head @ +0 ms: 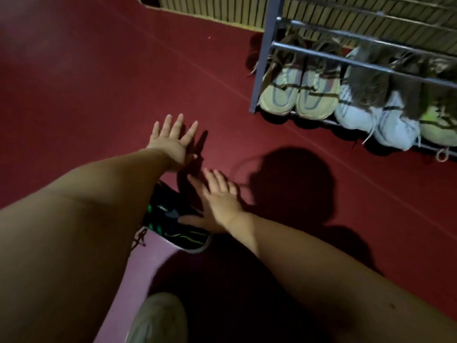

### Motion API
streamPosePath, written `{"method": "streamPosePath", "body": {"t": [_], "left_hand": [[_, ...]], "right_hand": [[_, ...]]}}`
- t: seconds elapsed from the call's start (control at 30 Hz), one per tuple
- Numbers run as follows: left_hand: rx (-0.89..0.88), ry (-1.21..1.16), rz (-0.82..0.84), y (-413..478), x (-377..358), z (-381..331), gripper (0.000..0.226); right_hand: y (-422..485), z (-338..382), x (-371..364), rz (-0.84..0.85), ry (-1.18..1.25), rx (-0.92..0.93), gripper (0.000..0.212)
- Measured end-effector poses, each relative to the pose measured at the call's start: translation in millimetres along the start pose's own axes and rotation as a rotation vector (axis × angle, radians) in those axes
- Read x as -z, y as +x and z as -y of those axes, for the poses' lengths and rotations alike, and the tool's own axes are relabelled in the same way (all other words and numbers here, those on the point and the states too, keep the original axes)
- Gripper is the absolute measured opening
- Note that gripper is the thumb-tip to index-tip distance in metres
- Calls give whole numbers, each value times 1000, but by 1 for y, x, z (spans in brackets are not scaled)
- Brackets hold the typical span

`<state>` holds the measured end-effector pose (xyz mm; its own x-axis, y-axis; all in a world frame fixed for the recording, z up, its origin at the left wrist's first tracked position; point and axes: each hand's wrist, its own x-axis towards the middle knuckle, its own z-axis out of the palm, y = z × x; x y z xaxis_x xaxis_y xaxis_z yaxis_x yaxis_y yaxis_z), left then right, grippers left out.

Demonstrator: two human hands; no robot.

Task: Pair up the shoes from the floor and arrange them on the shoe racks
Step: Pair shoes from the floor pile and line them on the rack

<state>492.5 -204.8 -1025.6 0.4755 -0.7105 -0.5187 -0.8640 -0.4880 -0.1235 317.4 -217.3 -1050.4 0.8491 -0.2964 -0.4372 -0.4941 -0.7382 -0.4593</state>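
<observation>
My left hand [170,139] is stretched out flat over the red floor, fingers spread, holding nothing. My right hand [215,196] is also flat with straight fingers, hovering just beyond a black shoe with green stripes [173,224] that lies on the floor between my arms, partly hidden by my left forearm. The metal shoe rack [321,49] stands at the upper right. On its bottom shelf sit a pale yellow pair [296,95], a white and grey pair [376,115] and one yellow-green shoe [440,125] cut off by the frame edge.
A grey shoe toe [158,318] shows at the bottom edge. A ribbed beige wall [212,8] runs along the back. My shadow falls on the red floor [99,82] in the middle. A loose lace loop [442,154] hangs below the rack.
</observation>
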Motion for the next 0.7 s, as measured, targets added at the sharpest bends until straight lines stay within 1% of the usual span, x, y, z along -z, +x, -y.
{"method": "streamPosePath", "body": {"t": [0.07,0.13,0.23,0.3,0.43,0.5,0.6,0.7], "left_hand": [[22,-27,3,-8,-5,9,75],[48,-69,-11,-14,-6,19,73],[94,-119,-22,-20,-8,35,72],[132,-131,-15,-22,-10,44,73],[179,-173,-22,-20,-11,54,72],[171,-185,-42,-18,-9,54,72],[141,-210,-63,-13,-9,48,72],[76,-215,-70,-8,-13,33,73]], "right_hand": [[-1,20,-16,112,-62,58,109],[-3,33,-29,158,-147,63,117],[-4,43,-38,114,-220,21,117],[-1,42,-36,69,-265,60,114],[10,15,-12,2,-399,218,115],[16,-7,9,32,-461,271,114],[18,-43,37,120,-486,260,112],[10,-78,57,153,-467,171,106]]}}
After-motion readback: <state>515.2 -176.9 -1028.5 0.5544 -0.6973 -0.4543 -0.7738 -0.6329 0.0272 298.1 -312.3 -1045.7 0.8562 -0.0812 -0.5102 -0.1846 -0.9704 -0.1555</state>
